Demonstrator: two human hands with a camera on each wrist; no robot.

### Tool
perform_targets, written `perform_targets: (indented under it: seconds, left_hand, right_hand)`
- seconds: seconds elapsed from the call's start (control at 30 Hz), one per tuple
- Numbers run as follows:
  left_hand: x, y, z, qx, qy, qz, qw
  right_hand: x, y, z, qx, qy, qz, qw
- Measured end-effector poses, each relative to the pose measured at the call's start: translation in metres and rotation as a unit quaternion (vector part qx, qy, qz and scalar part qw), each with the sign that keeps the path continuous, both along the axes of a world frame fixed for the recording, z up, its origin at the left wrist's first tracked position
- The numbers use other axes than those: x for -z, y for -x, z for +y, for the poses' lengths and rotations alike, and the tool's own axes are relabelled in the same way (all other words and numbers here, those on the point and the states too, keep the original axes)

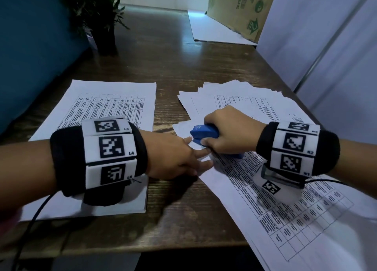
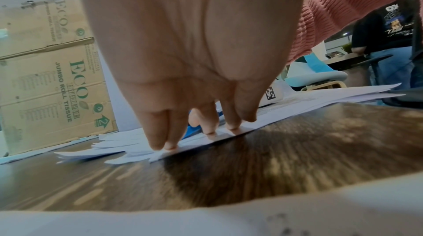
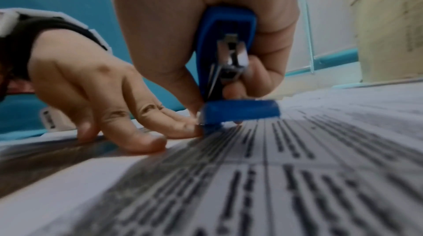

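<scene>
A blue stapler (image 1: 205, 135) is gripped in my right hand (image 1: 228, 135), its base (image 3: 241, 111) resting on the corner of a printed sheet (image 1: 295, 205) on the right pile. In the right wrist view the stapler (image 3: 225, 55) stands hinged open above its base. My left hand (image 1: 177, 157) lies with straight fingers pressing down the sheet's left edge right beside the stapler's nose. The left fingertips (image 2: 233, 127) touch the paper's border (image 2: 228, 136).
A second printed stack (image 1: 110, 111) lies at the left under my left wrist. Loose fanned sheets (image 1: 234, 91) sit behind the stapler. A potted plant (image 1: 102, 25) and a cardboard box (image 1: 240, 7) stand at the back of the wooden table (image 1: 173, 66). A blue wall (image 1: 30, 36) is at the left.
</scene>
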State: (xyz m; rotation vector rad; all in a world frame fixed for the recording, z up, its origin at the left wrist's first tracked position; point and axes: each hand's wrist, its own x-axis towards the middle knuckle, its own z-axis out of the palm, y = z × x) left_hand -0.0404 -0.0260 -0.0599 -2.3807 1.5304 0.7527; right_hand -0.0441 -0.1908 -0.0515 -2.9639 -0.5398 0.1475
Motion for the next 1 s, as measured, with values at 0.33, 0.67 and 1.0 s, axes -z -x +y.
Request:
perform_targets:
  seconds: [0.33,0.67,1.0]
  left_hand:
    - [-0.001,-0.001,-0.001,0.002,-0.016,-0.008,1.000]
    - [-0.006,0.002,-0.002,0.001,0.015,-0.012,1.000]
    - [-0.005,0.003,-0.002,0.001,0.003,-0.014,1.000]
  right_hand:
    - [-0.002,-0.009,-0.002,0.068,-0.057,0.065,0.994]
    - [-0.002,0.009,0.012,-0.043,0.082,-0.072,0.993]
    - [-0.002,0.002,0.007,-0.011,0.020,-0.022,1.000]
